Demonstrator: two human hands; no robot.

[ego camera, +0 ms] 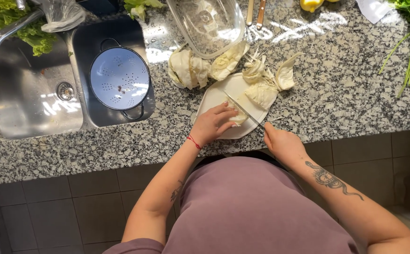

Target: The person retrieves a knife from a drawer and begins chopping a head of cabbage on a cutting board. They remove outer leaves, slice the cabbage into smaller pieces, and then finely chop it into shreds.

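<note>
Knife in right hand, through cabbage

Just one head cam, looking straight down from above, pretty close; granite counter fills top, floor tiles below the hands.
</note>
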